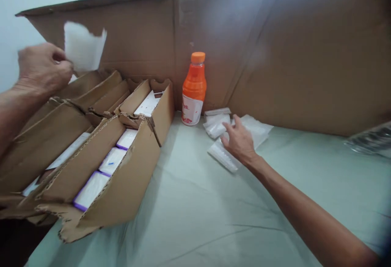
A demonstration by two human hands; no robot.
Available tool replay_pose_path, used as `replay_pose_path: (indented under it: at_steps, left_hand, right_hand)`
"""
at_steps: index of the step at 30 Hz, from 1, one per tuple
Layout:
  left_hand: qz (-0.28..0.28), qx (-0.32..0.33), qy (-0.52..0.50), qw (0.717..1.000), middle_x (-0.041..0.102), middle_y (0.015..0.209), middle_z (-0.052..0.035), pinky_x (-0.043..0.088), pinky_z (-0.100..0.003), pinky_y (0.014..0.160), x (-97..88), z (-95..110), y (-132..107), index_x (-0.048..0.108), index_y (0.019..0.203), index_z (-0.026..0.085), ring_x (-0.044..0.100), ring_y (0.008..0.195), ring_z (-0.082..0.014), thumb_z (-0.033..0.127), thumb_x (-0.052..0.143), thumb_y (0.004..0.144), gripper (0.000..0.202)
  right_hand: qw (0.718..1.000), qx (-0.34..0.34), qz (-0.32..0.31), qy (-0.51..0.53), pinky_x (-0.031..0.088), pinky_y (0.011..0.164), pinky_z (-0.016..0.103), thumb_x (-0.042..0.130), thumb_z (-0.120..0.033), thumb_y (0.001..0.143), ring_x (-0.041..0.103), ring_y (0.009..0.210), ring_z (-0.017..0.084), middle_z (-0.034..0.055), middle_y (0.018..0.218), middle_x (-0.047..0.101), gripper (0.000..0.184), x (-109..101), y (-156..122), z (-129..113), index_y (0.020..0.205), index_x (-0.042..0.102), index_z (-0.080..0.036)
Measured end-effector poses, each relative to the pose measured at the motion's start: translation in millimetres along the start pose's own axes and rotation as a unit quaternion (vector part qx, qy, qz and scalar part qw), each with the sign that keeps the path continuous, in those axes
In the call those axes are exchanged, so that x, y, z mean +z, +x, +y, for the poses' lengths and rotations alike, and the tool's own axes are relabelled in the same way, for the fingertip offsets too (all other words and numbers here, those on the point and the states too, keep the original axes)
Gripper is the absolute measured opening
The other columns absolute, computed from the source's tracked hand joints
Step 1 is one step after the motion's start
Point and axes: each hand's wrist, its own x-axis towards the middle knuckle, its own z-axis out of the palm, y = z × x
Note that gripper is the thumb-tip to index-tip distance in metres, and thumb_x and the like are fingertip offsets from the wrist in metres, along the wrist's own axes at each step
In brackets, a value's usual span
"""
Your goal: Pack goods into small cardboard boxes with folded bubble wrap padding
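My left hand (pixel 45 65) is raised at the upper left, thumb and fingers closed on the edge of a whitish translucent bubble-wrap-like pouch (pixel 82 47). The pouch hangs above several open cardboard boxes (pixel 131 177), slightly blurred. Over on the right, my right hand (pixel 240 138) reaches to a loose pile of similar clear pouches (pixel 258 128), its fingers apart. Its fingertips are at the pile; whether they press on it I cannot tell. One flat pouch (pixel 224 155) lies just below those fingers. White blocks with purple edges (pixel 105 167) sit in a row inside the nearest box.
An orange bottle (pixel 194 90) with a white label stands by the tall cardboard wall (pixel 290 55). White cards (pixel 148 103) fill a box behind. A clear plastic item (pixel 371 138) is at the right edge. Pale green cloth (pixel 195 218) covers the surface.
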Motion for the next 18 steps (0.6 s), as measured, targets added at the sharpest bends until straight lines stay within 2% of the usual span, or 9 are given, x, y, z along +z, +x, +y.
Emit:
replay_pose_path:
  at_steps: [2,4,6,8,10,13,15,17,18]
  left_hand:
    - [0.035,0.072,-0.057,0.995,0.069,0.099,0.0052,0.045,-0.031,0.098,-22.1,23.2,-28.6,0.071,0.105,0.014,0.059,0.094,-0.0148,0.032,0.047,0.083,0.037]
    - [-0.006,0.147,-0.15,0.978,0.069,0.093,0.0062,0.046,-0.024,0.085,-35.3,55.3,-60.7,0.072,0.104,0.015,0.059,0.085,-0.0115,0.032,0.056,0.079,0.035]
    - [-0.086,0.245,-0.236,0.936,0.07,0.084,0.004,0.046,-0.023,0.073,-40.7,89.7,-91.3,0.073,0.094,0.015,0.059,0.075,-0.0107,0.027,0.058,0.079,0.024]
    - [-0.158,0.319,-0.265,0.896,0.07,0.077,0.0023,0.046,-0.025,0.068,-42.4,115.8,-114.6,0.071,0.084,0.018,0.06,0.069,-0.012,0.021,0.059,0.079,0.014]
    - [-0.217,0.357,-0.27,0.867,0.071,0.078,0.0016,0.048,-0.027,0.069,-44.4,122.7,-125.3,0.07,0.084,0.021,0.063,0.071,-0.0138,0.022,0.062,0.079,0.009]
    - [-0.22,0.309,-0.306,0.873,0.075,0.093,0.0,0.05,-0.028,0.074,-51.1,85.1,-113.7,0.069,0.106,0.023,0.067,0.08,-0.0161,0.03,0.067,0.08,0.027]
    - [-0.156,0.194,-0.301,0.921,0.076,0.098,-0.0014,0.05,-0.03,0.079,-56.3,32.9,-93.4,0.065,0.118,0.022,0.067,0.083,-0.0167,0.033,0.064,0.084,0.036]
    - [-0.076,0.058,-0.199,0.975,0.075,0.089,-0.0004,0.048,-0.031,0.081,-58.3,-27.9,-71.8,0.069,0.109,0.02,0.063,0.081,-0.0161,0.03,0.063,0.084,0.028]
    - [-0.086,-0.014,-0.16,0.983,0.073,0.082,0.0008,0.048,-0.03,0.08,-57.1,-57.2,-63.0,0.07,0.101,0.02,0.061,0.079,-0.0158,0.027,0.064,0.081,0.022]
  right_hand:
    - [0.995,-0.021,0.066,0.069,0.05,0.1,0.06,0.065,-0.033,0.085,0.05,0.135,0.043,0.0202,0.165,0.028,0.06,-34.1,6.6,-24.1,0.142,0.052,-0.02]
    - [0.972,-0.067,0.11,0.197,0.051,0.1,0.056,0.071,-0.047,0.083,0.048,0.138,0.041,0.0156,0.165,0.027,0.079,-72.1,13.8,-56.1,0.152,0.039,-0.027]
    - [0.931,-0.114,0.099,0.333,0.055,0.094,0.05,0.074,-0.06,0.079,0.054,0.132,0.036,0.0117,0.158,0.038,0.093,-105.7,18.0,-89.9,0.156,0.03,-0.033]
    - [0.89,-0.143,0.05,0.43,0.057,0.087,0.043,0.075,-0.066,0.076,0.063,0.117,0.031,0.0082,0.14,0.056,0.091,-127.4,16.9,-117.0,0.152,0.037,-0.033]
    - [0.865,-0.138,0.008,0.483,0.058,0.079,0.038,0.077,-0.066,0.075,0.068,0.096,0.024,0.0046,0.112,0.067,0.076,-134.7,12.9,-129.2,0.137,0.055,-0.028]
    - [0.887,-0.073,0.042,0.454,0.057,0.075,0.035,0.079,-0.059,0.076,0.067,0.081,0.021,0.0033,0.094,0.07,0.055,-127.0,13.3,-112.5,0.116,0.066,-0.023]
    - [0.94,-0.015,0.122,0.32,0.055,0.085,0.038,0.076,-0.051,0.082,0.068,0.093,0.024,0.0076,0.109,0.072,0.05,-116.4,23.1,-82.3,0.122,0.065,-0.024]
    - [0.976,0.035,0.167,0.137,0.049,0.098,0.041,0.069,-0.041,0.089,0.064,0.116,0.029,0.0136,0.132,0.067,0.053,-102.2,37.9,-45.0,0.137,0.059,-0.023]
    - [0.985,0.053,0.15,0.061,0.046,0.101,0.044,0.067,-0.039,0.091,0.06,0.124,0.032,0.0167,0.14,0.062,0.056,-93.1,45.1,-26.2,0.142,0.055,-0.021]
